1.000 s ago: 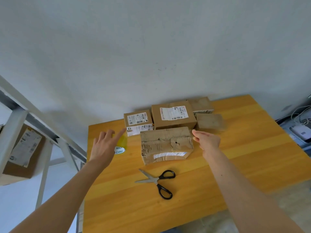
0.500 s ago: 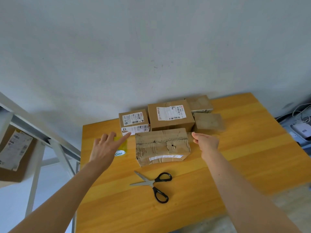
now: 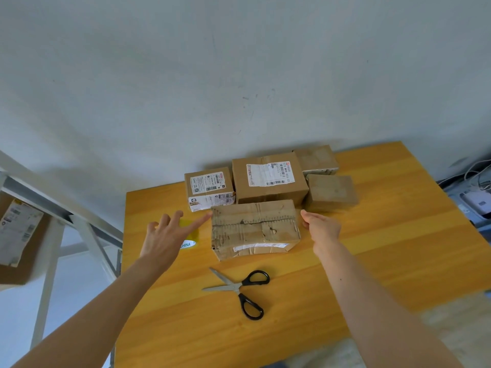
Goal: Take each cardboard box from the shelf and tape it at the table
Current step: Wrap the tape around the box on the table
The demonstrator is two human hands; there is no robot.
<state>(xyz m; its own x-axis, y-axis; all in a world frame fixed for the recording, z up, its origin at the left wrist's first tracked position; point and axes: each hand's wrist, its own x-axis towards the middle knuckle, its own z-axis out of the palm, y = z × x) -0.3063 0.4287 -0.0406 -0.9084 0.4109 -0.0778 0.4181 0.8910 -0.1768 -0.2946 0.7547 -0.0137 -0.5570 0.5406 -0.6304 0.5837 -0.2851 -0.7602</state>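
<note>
Worn cardboard box (image 3: pixel 255 227): lies flat on the table, at the middle, in front of four other boxes; its top is torn.
Table (image 3: pixel 398 248): orange wood, stands against the pale wall.
Shelf (image 3: pixel 50 205): grey metal frame on the left, with one labelled box (image 3: pixel 16 235) on it.
Back boxes: big labelled box (image 3: pixel 268 179), small labelled box (image 3: pixel 208 188), two plain boxes (image 3: pixel 330 192) at the right.
Left hand (image 3: pixel 164 240): fingers straight and spread, holds nothing; index tip at the worn box's upper left corner.
Right hand (image 3: pixel 322 229): fingers loosely bent, holds nothing; just beside the box's right edge, contact not clear.
Scissors (image 3: pixel 239 288): half open, near the box's front side.
Tape roll (image 3: pixel 194 234): yellow, mostly hidden under the left hand.
</note>
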